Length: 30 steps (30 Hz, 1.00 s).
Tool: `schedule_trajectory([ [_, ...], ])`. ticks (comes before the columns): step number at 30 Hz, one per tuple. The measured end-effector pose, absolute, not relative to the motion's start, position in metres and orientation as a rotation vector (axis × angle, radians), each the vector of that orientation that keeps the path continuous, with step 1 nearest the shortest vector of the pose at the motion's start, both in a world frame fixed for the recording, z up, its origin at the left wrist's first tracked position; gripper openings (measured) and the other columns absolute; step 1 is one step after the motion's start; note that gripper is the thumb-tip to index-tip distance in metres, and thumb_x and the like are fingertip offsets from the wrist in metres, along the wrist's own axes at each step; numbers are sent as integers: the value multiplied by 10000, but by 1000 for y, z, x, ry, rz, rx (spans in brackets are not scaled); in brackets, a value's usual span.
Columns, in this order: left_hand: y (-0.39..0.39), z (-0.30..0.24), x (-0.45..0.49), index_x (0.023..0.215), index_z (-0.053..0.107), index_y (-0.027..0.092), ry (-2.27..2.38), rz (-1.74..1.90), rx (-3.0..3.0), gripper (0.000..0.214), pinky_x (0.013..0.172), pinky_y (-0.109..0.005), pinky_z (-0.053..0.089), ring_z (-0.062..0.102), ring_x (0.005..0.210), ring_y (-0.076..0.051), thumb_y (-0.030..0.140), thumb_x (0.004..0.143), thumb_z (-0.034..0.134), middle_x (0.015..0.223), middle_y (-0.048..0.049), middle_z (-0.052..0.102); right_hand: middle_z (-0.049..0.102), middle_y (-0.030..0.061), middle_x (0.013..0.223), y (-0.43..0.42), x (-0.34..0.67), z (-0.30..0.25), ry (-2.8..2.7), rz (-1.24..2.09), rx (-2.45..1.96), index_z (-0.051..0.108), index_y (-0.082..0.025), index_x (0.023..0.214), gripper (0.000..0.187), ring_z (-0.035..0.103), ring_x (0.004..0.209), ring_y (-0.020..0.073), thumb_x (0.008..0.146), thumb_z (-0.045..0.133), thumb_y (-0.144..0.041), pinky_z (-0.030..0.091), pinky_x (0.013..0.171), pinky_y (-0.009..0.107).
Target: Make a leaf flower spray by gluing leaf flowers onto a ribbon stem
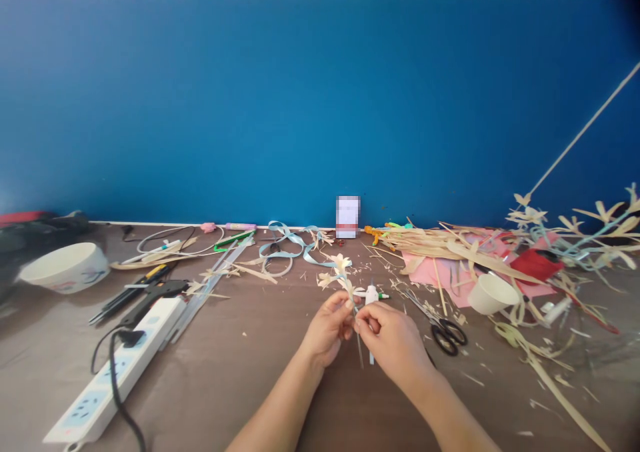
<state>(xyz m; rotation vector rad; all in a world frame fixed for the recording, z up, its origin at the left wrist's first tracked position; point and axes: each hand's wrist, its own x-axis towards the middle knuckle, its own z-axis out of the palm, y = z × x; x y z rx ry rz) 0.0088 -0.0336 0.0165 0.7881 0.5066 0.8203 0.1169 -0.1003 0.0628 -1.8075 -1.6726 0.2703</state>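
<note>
A handmade flower (341,269) with cream petals stands upright above my fingertips, its thin stem running down between my hands. My left hand (327,325) is closed around the stem just below the blooms. Close beside it, my right hand (393,337) pinches at the same stem, fingertips together. A light-blue strip (371,357) shows below my right fingers; whether that hand holds it is hidden. Just behind my hands is a small white bottle (371,295). Scissors (449,335) with black handles lie to the right of my right hand.
At left are a power strip (95,405), glue gun (153,299) and white bowl (67,267). Blue ribbon (285,239) lies behind. Dried strips (425,244), a white cup (493,295) and finished flower stems (595,229) crowd the right. A blue panel (225,105) bounds the table.
</note>
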Motion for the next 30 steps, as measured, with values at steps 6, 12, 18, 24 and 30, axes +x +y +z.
schedule_trajectory([
  [6,-34,19,8,789,550,157,503,817,792,286,364,-147,240,510,451,-50,360,644,689,677,17,563,416,-43,484,-95,123,58,-1496,457,-1786,556,-209,605,83,379,452,105,683,526,-210,274,461,228],
  [12,-35,22,7,780,540,159,491,784,777,309,351,-144,235,527,434,-58,375,626,699,640,22,564,426,-55,521,-85,131,43,-1257,878,-1552,583,-159,764,134,394,451,89,683,542,-258,327,451,219],
  [18,-35,21,7,801,558,151,493,774,803,312,349,-146,222,530,435,-55,375,632,694,690,6,581,565,-8,547,-82,127,46,-1207,940,-1527,540,-154,612,164,464,494,106,700,542,-293,365,493,228],
  [24,-35,21,8,784,560,150,551,808,898,292,372,-149,236,523,442,-66,379,648,678,583,22,544,574,-12,496,-84,125,51,-1247,897,-1549,513,-177,618,148,458,454,107,729,499,-275,350,464,222],
  [30,-37,20,12,742,551,153,630,923,1033,287,389,-164,263,483,431,-72,406,659,658,503,38,505,598,6,530,-86,124,43,-1254,847,-1582,560,-170,597,164,512,484,123,717,526,-277,384,489,231],
])
